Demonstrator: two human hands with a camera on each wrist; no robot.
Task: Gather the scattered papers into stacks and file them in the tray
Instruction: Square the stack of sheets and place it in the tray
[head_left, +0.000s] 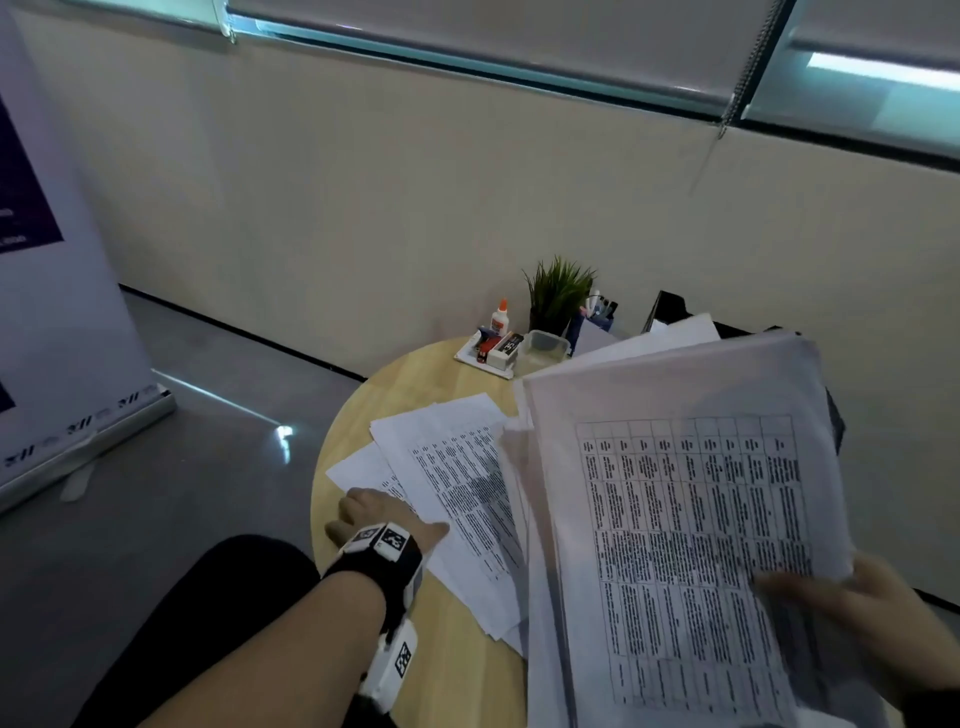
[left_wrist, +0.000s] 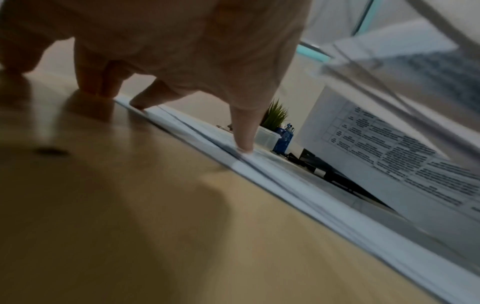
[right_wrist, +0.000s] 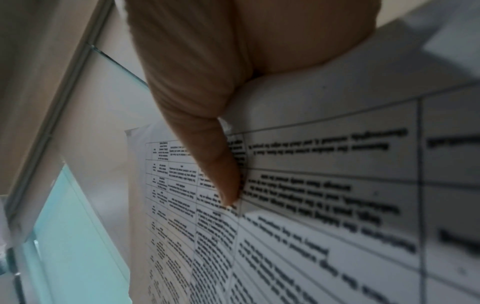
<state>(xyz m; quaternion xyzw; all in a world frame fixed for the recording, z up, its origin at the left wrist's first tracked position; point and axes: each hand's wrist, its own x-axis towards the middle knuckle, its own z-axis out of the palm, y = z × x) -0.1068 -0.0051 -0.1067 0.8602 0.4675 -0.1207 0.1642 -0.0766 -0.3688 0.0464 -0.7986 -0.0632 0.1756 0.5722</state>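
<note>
My right hand (head_left: 836, 597) holds a thick stack of printed papers (head_left: 675, 519) tilted up above the right side of the round wooden table (head_left: 415, 649). In the right wrist view its thumb (right_wrist: 221, 174) presses on the stack's top sheet (right_wrist: 337, 185). Several loose printed sheets (head_left: 457, 467) lie fanned in the table's middle. My left hand (head_left: 382, 512) rests on their left edge, its thumb (left_wrist: 244, 142) pressing on the sheets (left_wrist: 272, 181) and another fingertip (left_wrist: 145, 102) at a paper corner. The black tray (head_left: 670, 306) at the back right is mostly hidden behind the stack.
At the table's far edge stand a glue bottle (head_left: 500, 317), a clear plastic box (head_left: 545, 345), a small potted plant (head_left: 558, 291) and a blue pen holder (head_left: 597, 317). A roll-up banner (head_left: 62, 312) stands on the floor at left. My black-clad leg (head_left: 208, 597) is beside the table.
</note>
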